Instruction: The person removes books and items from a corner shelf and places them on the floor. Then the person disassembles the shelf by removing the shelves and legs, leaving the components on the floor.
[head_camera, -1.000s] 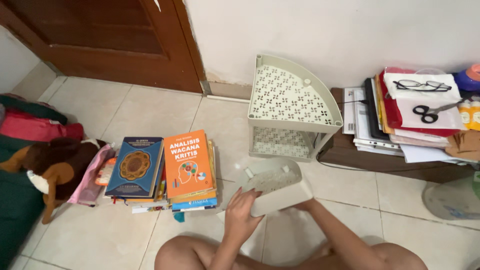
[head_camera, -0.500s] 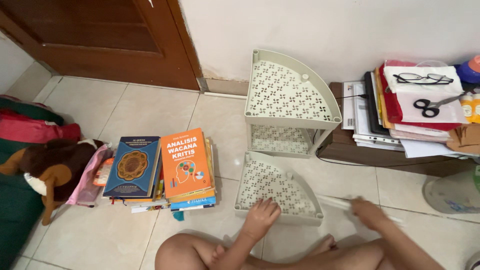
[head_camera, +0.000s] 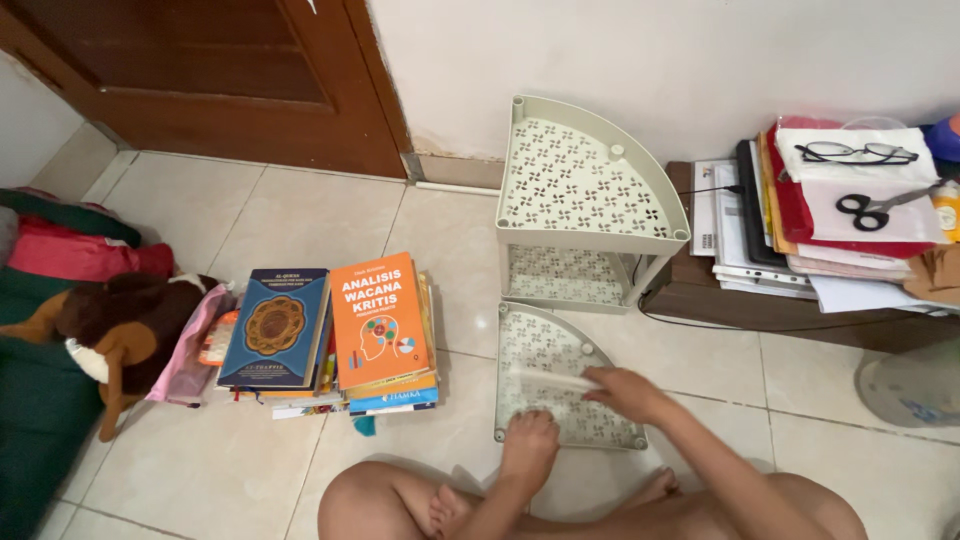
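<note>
Pale floor tiles are spreading out below me, with a brown door and a white wall behind. I am sitting cross-legged with a loose shelf tier lying flat on the tiles right in front of my knees.

My left hand is pressing down on the tier's near edge, fingers curled over the rim. My right hand is gripping a thin pale post and holding it across the tier; the post is blurred, so I cannot tell which socket it is heading for.

Judging by the layout, the job is looking about halfway: the rack by the wall is already standing with two tiers joined by posts, while this third tier is lying apart from it, just in front, with no post standing in it that I can make out.

Counting: three quarter-round tiers in all, two assembled and one loose; one post in my hand. To the left, two side-by-side book stacks, a blue cover topping one and an orange cover the other, and one plush toy. To the right, one paper pile on a low board, carrying one pair of glasses and one pair of scissors.
</note>
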